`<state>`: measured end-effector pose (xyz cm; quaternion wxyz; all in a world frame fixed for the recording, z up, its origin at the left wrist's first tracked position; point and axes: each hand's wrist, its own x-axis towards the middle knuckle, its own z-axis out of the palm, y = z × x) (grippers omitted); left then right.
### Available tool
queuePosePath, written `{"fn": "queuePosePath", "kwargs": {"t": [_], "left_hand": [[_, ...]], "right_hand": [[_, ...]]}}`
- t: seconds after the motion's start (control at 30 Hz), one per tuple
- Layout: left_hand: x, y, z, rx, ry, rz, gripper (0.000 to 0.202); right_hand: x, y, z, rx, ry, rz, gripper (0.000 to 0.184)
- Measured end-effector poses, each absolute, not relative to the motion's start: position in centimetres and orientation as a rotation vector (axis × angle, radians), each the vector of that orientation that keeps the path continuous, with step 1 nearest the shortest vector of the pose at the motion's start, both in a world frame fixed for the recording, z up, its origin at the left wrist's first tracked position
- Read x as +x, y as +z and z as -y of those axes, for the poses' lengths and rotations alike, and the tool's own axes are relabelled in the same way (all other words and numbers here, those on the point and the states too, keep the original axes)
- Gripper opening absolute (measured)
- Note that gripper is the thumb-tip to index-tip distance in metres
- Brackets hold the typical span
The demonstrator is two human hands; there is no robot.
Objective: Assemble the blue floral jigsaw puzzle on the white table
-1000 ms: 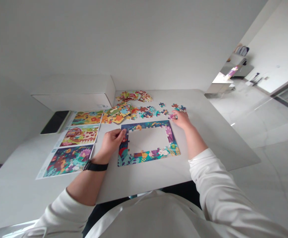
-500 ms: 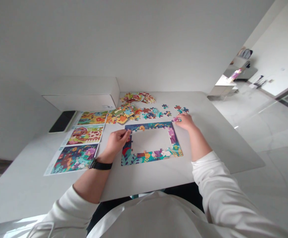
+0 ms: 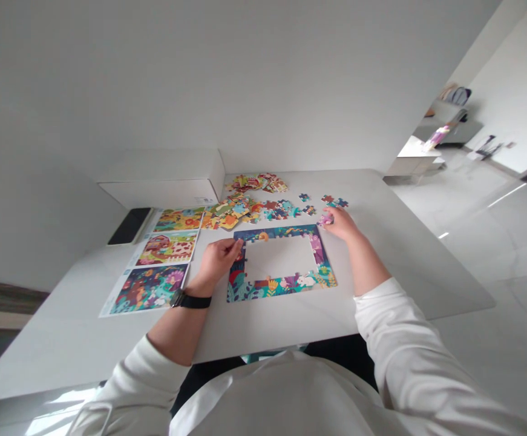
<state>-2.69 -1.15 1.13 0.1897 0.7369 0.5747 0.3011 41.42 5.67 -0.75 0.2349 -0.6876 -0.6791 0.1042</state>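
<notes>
Locate phone (image 3: 129,226) at far left, with box (image 3: 154,194) behind and printed pictures (image 3: 167,248) just to the right. Next, find left hand (image 3: 219,259) with fingers curled in a narrow grip at upper left of frame (image 3: 272,287); cannot tell whether pinching the edge or only resting on it. Note heaps (image 3: 231,213) beside box and blue pieces (image 3: 280,209) behind frame, all loose on table (image 3: 272,327). See table through frame's middle. At right, observe purple piece (image 3: 324,220) just beyond frame's upper right corner, pinched at the fingertips of right hand (image 3: 343,224); cannot tell whether lifted clear. Judge step in hand as picking out a single piece. For next move, allow for a secure pinch, a check of tabs against frame's notched inner edge, and a steady frame.
</notes>
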Motion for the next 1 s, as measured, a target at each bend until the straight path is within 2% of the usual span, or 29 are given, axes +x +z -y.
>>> {"fn": "queuePosePath", "kwargs": {"t": [0.13,0.27,0.47,0.73,1.0], "left_hand": [[-2.3,2.1,1.1,2.016,0.909,-1.568,0.049],[-0.8,4.1,0.7,1.703,1.185,-1.27,0.04],[4.7,6.3,-0.1,1.377,1.342,-1.087,0.046],[10.7,1.8,0.9,1.309,1.092,-1.007,0.042],[9.6,0.2,0.6,1.148,1.11,-1.071,0.034]], "right_hand": [[41.4,-0.6,-6.0,-1.763,0.344,1.721,0.046],[40.9,0.4,-5.6,-1.621,0.534,1.453,0.04],[37.4,2.7,-3.4,-1.212,0.936,1.065,0.057],[31.1,2.6,0.0,-1.067,1.179,1.016,0.061],[29.6,1.4,0.5,-1.103,1.234,1.043,0.059]]}}
